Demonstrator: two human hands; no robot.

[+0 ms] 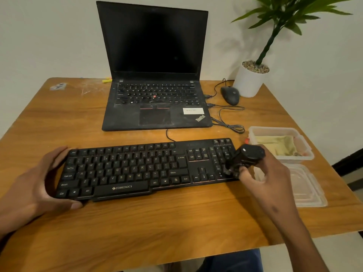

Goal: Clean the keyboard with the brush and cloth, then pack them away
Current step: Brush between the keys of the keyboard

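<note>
Head view: one black keyboard (145, 169) lies flat at the table's (137, 228) centre. The left hand (33, 183) clasps its 9 o'clock end, thumb and fingers curled round the edge. The right hand (263, 173) grips one black brush (243, 160) – its lower end touching the number pad at 3 o'clock. One clear container (280, 143) at 2 o'clock holds one cloth (279, 146); one lid (302, 185) lies just beside it. At 12 o'clock – one laptop (155, 75), one mouse (229, 95), one potted plant (255, 75).
</note>
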